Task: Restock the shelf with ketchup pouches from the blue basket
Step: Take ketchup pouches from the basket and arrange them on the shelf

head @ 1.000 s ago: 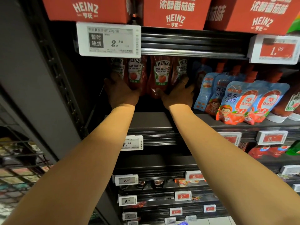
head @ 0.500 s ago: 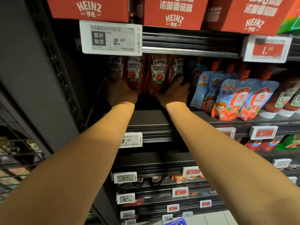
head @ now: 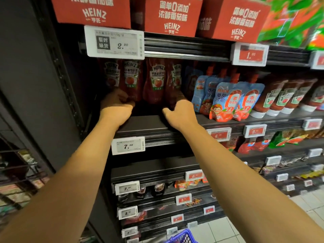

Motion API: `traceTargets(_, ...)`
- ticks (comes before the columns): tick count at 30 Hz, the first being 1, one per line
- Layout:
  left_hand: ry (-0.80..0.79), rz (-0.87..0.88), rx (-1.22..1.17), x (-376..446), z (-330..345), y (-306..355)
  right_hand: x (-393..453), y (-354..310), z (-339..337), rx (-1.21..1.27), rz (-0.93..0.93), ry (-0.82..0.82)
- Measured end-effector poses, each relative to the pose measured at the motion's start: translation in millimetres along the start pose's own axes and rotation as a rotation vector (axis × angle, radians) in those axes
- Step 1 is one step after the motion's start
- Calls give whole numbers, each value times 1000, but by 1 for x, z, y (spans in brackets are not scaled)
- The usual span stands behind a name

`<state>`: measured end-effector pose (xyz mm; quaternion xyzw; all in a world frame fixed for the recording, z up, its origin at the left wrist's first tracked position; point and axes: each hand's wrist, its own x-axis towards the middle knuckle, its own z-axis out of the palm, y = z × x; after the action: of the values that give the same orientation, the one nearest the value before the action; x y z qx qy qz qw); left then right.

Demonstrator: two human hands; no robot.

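Both hands' fingers (head: 180,98) touch ketchup pouches' (head: 154,83) bases.

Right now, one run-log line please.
left hand grips Heinz pouches | right hand at pouch base | blue basket below

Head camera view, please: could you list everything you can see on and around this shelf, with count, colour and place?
Heinz ketchup pouches: four visible, dark red, standing at the left end of the shelf, under the 2.80 tag.
Blue pouches: about four, blue with red, right of the Heinz pouches.
Squeeze bottles: at least three, red with white caps, cap down, further right.
Heinz cartons: three, red, on the shelf above.
Price tags: many, white or red, along the shelf edges.
Shelf: dark, bare at its front edge.
Blue basket: one, only its rim shows, bottom edge.
Left hand: fingers curled at the base of the left pouches.
Right hand: curled at the base of the rightmost Heinz pouch.
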<state>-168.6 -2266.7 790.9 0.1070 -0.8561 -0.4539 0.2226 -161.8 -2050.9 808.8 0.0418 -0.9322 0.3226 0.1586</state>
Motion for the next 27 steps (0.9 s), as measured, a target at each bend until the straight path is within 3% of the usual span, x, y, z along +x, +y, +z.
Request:
traceTargets(7, -57, 70, -135, -31, -18, -5, -36, 33, -28, 349, -98, 80)
traceTargets(14, 24, 167, 62, -86, -30, 5, -71, 83, -55, 533, -331, 65)
traceTargets(18, 164, 290, 154, -140, -21, 3, -101, 123, -62, 539, -361, 44)
traceTargets(22, 403, 367, 244, -202, 0, -18, -129, 193, -54, 524, -253, -125)
traceTargets(24, 367, 342, 317, -234, 11, -37, -145, 236, -41, 482, -173, -257)
traceTargets(27, 194, 140, 361, -289, 35, -75, -177, 304, -15, 383, -22, -468)
